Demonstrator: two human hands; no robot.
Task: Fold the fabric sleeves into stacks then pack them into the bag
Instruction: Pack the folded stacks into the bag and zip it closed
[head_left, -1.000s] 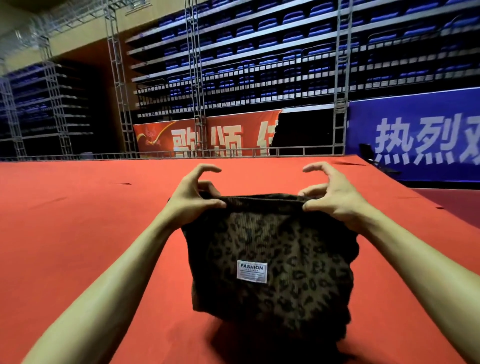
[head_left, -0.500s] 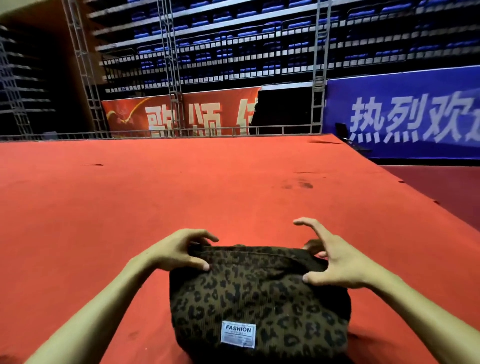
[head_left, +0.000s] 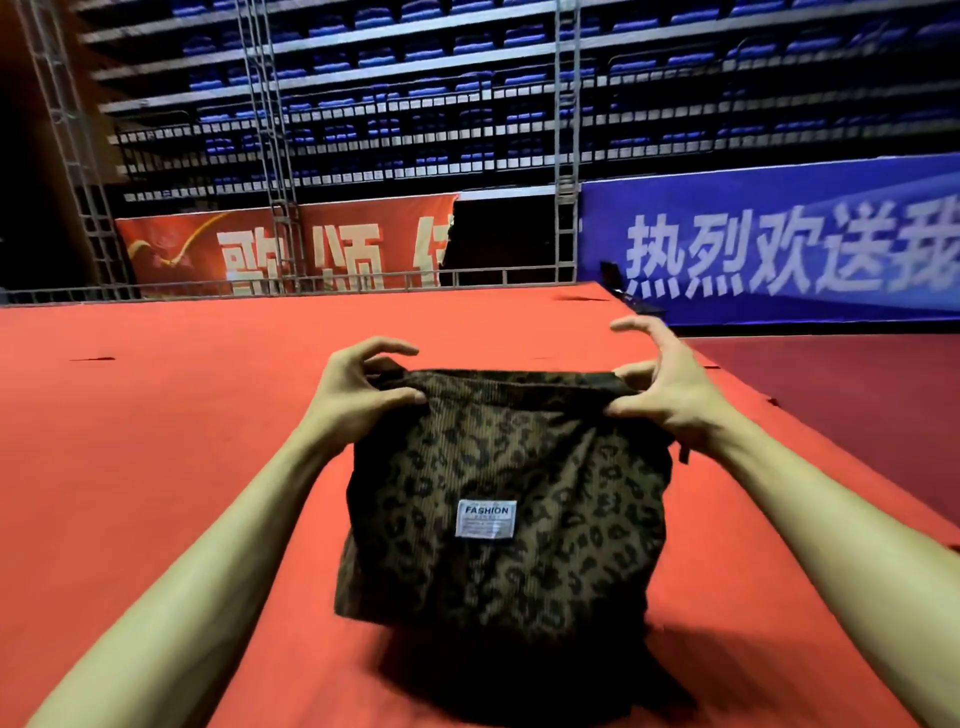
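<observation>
Head view: leopard-print bag (head_left: 504, 499) held up over the red carpet (head_left: 156, 441), white "FASHION" label (head_left: 486, 518) facing camera. Left hand (head_left: 353, 387) pinches the bag's top left corner, thumb on the near side, fingers curled over the rim. Right hand (head_left: 670, 387) pinches the top right corner the same way, index finger lifted. Bag's shadow falls on the carpet beneath it. Red banner (head_left: 280, 249) and blue banner (head_left: 779, 249) behind, blue seating (head_left: 467, 78) above.
</observation>
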